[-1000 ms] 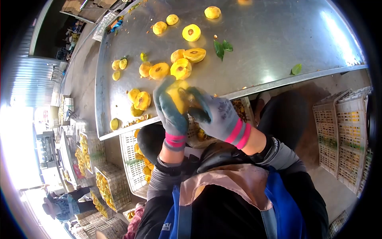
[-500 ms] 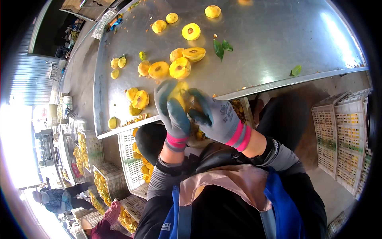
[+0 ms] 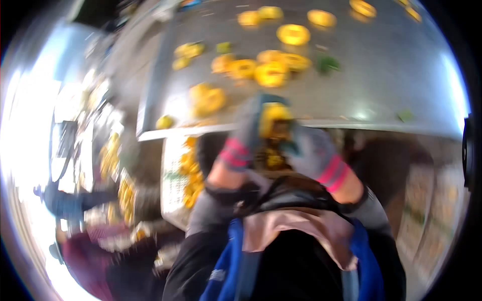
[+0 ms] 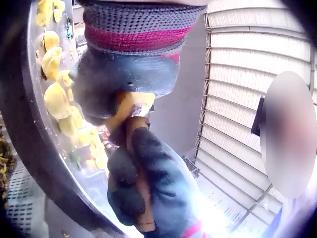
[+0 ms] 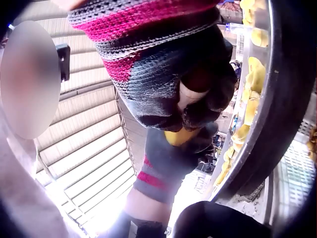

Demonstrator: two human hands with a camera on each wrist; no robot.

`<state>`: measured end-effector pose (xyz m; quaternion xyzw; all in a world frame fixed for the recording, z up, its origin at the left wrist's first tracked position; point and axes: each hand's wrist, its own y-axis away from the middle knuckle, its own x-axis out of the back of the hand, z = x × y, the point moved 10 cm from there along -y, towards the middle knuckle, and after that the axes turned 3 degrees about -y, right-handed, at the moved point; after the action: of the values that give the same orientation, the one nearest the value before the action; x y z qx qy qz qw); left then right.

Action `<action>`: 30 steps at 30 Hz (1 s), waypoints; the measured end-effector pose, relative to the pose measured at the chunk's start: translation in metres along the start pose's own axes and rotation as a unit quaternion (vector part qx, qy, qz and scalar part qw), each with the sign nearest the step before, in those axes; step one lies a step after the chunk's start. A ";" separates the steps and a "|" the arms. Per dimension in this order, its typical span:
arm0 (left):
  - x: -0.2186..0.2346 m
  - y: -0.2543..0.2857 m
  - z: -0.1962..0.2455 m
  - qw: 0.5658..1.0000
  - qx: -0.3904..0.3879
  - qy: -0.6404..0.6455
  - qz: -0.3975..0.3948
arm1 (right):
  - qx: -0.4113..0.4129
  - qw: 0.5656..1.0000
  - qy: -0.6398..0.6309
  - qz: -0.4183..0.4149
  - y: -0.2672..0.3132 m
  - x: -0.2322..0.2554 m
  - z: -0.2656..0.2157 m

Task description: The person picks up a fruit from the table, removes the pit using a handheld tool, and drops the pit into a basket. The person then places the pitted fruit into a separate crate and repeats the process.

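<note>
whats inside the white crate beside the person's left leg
The white crate holds piled orange-yellow fruit pieces, blurred in the head view. Those on top cover whatever lies deeper, so the crate's floor cannot be seen.

Head view: left hand point(image 3: 248, 128) wears a grey glove, dark teal coating, two hot-pink cuff bands; right hand point(image 3: 314, 153) same scheme; held fruit point(image 3: 275, 111) yellow; tool handle point(image 4: 145, 218) brown in left wrist view. 11 to 2 o'clock: table point(image 3: 391, 75) silver-grey, white glare; fruit halves point(image 3: 293, 34) on it yellow-orange, some darker-centred; leaf point(image 3: 327, 64) between 1 and 2 is dark green. 8 o'clock: crate point(image 3: 172, 158) white, greenish streak, fruit inside point(image 3: 192, 173) orange-yellow. 5 o'clock: cloth point(image 3: 293, 220) pale pink, strap point(image 3: 364, 256) royal blue. Left wrist view, 2 o'clock: roof point(image 4: 247, 54) off-white, dark stripes
</note>
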<state>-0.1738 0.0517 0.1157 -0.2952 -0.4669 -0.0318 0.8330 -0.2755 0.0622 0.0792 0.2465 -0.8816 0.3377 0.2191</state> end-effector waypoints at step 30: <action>0.011 0.095 -0.051 0.878 0.319 0.187 0.304 | -0.237 0.933 -0.246 -0.111 0.027 -0.081 0.059</action>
<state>-0.0974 0.1058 0.0602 -0.1291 -0.1742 0.3193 0.9225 -0.2409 0.0612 -0.0184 0.3591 -0.9293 0.0216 0.0835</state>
